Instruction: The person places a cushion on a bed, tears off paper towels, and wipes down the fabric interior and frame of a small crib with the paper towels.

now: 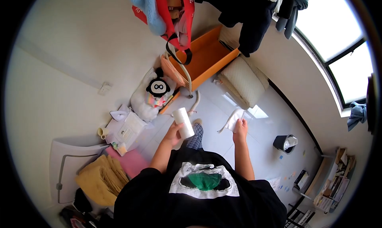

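A white roll (pixel 183 123), seemingly of paper towel, is tilted in my left hand (pixel 173 134), whose fingers wrap round its lower left side. My right hand (pixel 240 127) pinches a loose white sheet (pixel 231 120), which hangs to the left of the fingers. The sheet and the roll are apart, with grey floor visible between them. Below the roll, my leg in checked trousers (pixel 195 139) and a slipper show.
An orange drawer box (pixel 211 56) and a beige cushion (pixel 244 81) lie ahead. A plush toy (pixel 158 87) rests on white bedding at left. At right stands a black bin (pixel 285 143). A red bag (pixel 175 13) hangs above.
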{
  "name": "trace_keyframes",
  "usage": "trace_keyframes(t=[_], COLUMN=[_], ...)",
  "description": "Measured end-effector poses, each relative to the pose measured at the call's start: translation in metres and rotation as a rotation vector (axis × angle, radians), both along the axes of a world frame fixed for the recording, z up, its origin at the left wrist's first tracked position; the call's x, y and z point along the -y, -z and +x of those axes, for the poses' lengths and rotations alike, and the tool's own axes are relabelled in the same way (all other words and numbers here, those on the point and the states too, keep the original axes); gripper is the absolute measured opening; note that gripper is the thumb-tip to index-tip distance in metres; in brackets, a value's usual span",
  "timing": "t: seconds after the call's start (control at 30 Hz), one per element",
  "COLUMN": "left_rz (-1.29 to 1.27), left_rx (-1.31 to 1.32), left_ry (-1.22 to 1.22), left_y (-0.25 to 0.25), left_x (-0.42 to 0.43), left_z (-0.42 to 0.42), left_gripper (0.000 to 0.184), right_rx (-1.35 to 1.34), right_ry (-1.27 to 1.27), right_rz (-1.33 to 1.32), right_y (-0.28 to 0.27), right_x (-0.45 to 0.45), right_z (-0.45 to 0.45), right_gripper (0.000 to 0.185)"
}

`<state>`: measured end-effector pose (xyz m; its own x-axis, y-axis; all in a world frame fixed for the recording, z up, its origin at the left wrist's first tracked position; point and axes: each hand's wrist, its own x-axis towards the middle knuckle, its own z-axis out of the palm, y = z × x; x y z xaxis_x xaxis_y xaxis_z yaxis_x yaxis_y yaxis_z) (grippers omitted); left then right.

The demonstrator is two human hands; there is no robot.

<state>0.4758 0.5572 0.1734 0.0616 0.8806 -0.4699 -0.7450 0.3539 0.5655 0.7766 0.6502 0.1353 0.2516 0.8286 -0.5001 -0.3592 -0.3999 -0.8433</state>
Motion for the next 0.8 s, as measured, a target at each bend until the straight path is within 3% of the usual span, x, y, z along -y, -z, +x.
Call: trace_keyframes(t=[0.2, 0.37, 0.47, 0.6, 0.67, 0.8], left_rz=[-0.094, -0.119, -0.115, -0.138, -0.142, -0.230], left_rx=[-0.089, -0.180, -0.170, -0.131, -0.151, -0.186], left_ry=[-0.083, -0.128, -0.174, -0.410, -0.506, -0.769], left_y=[0.000, -0.021, 0.000, 0.017, 0.018, 0.034], left_x=[-0.091, -0.153, -0.170, -0.177, -0.177, -0.183], left_z=[-0.015, -0.002, 0.004, 0.026, 0.041, 0.087], left_gripper=[0.059, 0.049, 0.048, 0.047, 0.044, 0.042], right_rx=[-0.097, -0.249, -0.268, -0.178, -0.256, -0.035], right_ry=[-0.100, -0.273, -0.356, -0.624, -0.771, -1.116], right_rz=[-0.109, -0.043, -0.071, -0.097, -0.087, -0.015], right_y=[-0.028, -0.054, -0.063, -0.037, -0.027, -0.016], right_x=[-0.106, -0.182, -0.219, -0.272, -0.296, -0.351], right_z=[-0.029, -0.036, -0.048, -0.050, -0.055, -0.059], right_gripper=[0.036, 0.029, 0.024, 0.026, 0.030, 0.037])
